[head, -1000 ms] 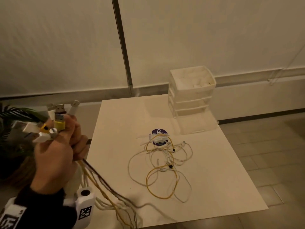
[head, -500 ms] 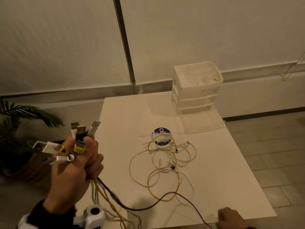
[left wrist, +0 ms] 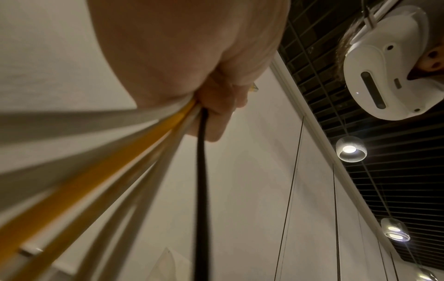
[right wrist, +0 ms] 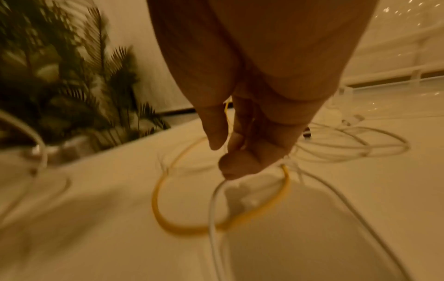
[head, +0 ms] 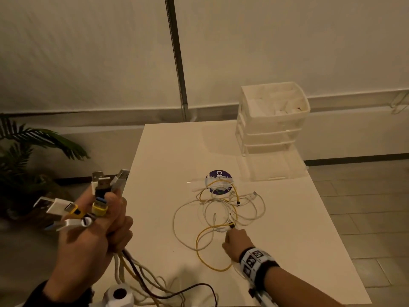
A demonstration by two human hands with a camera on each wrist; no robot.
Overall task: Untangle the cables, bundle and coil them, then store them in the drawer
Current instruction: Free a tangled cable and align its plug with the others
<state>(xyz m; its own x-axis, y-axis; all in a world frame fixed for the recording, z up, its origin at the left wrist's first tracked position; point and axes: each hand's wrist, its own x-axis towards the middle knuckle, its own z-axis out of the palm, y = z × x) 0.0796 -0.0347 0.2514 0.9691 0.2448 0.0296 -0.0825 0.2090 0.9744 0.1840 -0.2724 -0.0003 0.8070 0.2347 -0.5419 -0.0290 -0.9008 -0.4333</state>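
My left hand (head: 106, 214) is raised off the table's left edge and grips a bundle of cables just below their USB plugs (head: 104, 187). White, yellow and black strands (left wrist: 173, 131) hang down from the fist (left wrist: 216, 108). A loose tangle of white and yellow cables (head: 221, 204) lies mid-table. My right hand (head: 231, 235) rests at the tangle's near side, its fingers (right wrist: 238, 148) curled and pinching cable ends there. A yellow loop (right wrist: 163, 205) and a white strand (right wrist: 213, 209) run out below it. The black cable (head: 199, 285) trails along the front edge.
A white three-drawer unit (head: 272, 120) stands at the table's (head: 166, 151) far right, its clear bottom drawer (head: 272, 168) pulled out. A purple round disc (head: 218, 175) lies under the tangle's far end. A potted plant (head: 26, 151) stands left of the table.
My right hand came in from the table's front right edge and reached forward to the near side of the tangle, closing on cable ends. The left hand keeps gripping the bundle.
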